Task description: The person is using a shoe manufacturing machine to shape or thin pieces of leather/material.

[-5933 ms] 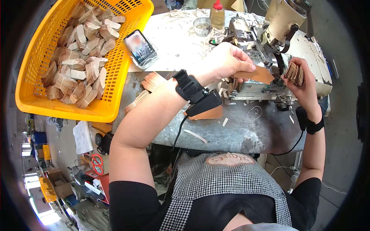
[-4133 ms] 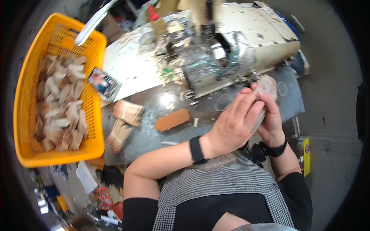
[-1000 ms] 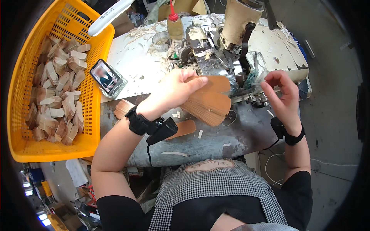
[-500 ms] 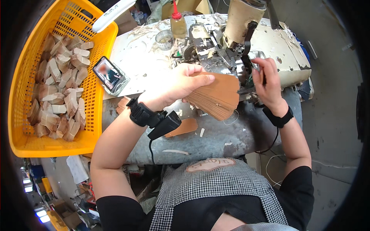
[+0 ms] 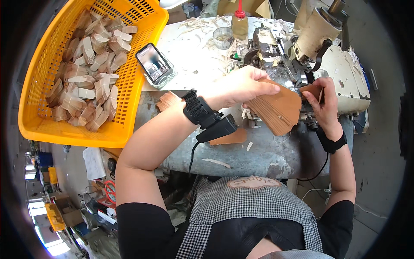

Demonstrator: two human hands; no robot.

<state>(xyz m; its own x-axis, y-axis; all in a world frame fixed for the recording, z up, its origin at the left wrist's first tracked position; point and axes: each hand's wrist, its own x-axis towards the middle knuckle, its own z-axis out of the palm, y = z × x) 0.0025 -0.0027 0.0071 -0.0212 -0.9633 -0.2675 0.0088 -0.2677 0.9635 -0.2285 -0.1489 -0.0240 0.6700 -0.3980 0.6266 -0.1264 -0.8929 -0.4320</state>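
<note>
My left hand (image 5: 243,88) grips a fanned stack of brown leather pieces (image 5: 279,108), thumb on top, in front of the machine. Close to the stack's right end, my right hand (image 5: 326,105) pinches a single brown leather piece (image 5: 311,91) between thumb and fingers, beside the working parts of the cream-coloured bench machine (image 5: 317,34). Another loose brown leather piece (image 5: 230,137) lies on the grey bench below my left wrist. A further small stack of pieces (image 5: 169,100) is partly hidden behind my left forearm.
A yellow plastic basket (image 5: 86,137) filled with bundled pale pieces (image 5: 88,82) stands at the left. A phone (image 5: 154,64) leans on the white worktop. Farther back are a clear cup (image 5: 223,39) and a red-tipped bottle (image 5: 239,26). Scraps litter the worktop and bench (image 5: 258,157).
The view has shifted, so the scene sits farther right. My right hand, which showed no piece before, now holds one leather piece by the machine. My left hand keeps the stack.
</note>
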